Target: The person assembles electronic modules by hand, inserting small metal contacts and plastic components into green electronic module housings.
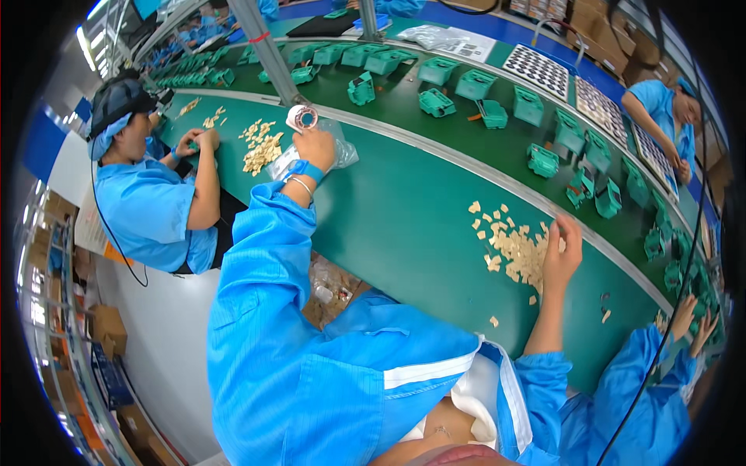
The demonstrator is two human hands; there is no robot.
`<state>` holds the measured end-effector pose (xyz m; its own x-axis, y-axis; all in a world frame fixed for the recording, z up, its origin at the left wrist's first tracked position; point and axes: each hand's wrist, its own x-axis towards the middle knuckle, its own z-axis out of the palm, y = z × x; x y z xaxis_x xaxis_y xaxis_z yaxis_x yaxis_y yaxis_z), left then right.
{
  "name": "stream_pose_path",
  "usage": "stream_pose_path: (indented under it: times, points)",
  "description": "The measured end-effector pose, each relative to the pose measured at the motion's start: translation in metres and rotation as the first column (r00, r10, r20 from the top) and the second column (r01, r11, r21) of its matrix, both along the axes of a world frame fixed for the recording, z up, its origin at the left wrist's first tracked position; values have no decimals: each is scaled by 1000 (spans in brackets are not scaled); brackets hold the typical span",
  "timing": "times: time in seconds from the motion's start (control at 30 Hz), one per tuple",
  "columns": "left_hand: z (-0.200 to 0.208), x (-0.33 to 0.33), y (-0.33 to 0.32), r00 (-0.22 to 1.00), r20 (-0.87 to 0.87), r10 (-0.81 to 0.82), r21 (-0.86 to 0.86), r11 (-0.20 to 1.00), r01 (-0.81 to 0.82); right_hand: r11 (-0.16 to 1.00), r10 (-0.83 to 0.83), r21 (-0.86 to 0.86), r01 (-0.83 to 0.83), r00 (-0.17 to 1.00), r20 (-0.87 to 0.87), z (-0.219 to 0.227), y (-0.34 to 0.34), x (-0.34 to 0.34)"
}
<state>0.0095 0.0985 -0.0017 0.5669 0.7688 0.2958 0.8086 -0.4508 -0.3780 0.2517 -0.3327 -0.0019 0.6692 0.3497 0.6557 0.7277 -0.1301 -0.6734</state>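
My left hand (315,149) is stretched out to the far side of the green work surface (381,210), its fingers closed on a round white roll (301,118) with a reddish-brown ring on its face. Beneath that hand lies a crumpled clear plastic bag (342,151). My right hand (564,247) is at the right edge of a loose pile of small flat beige pieces (519,252). Its fingers are curled, and a pale beige piece shows between them. Several pieces are scattered around the pile.
Another beige heap (263,149) lies left of the bag, near a seated co-worker (148,202). Behind a metal rail (435,147), green plastic housings (474,84) stand in rows on a dark green belt. Trays of round dark parts (536,71) are beyond. Another person's hands (691,322) work at far right.
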Motion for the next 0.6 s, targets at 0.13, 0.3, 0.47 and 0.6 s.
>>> stream_pose_path:
  times: [0.13, 0.3, 0.47, 0.6]
  points:
    - [13, -16, -12, 947, 264, -180, 127, 980, 151, 1000, -21, -5, 22, 997, 68, -1, -4, -1]
    - [48, -41, -18, 516, 752, -411, 134, 861, 491, 1000, -3, 1, 3, 974, 225, -7, -11, 6]
    - [51, -12, -67, -128, 989, 72, 56, 622, 781, 990, 130, 43, -132, 991, 37, -5, -5, -8]
    - [33, 45, -166, 35, 903, 429, -99, 127, 987, 839, 529, 162, -519, 709, -466, -3, 10, -41]
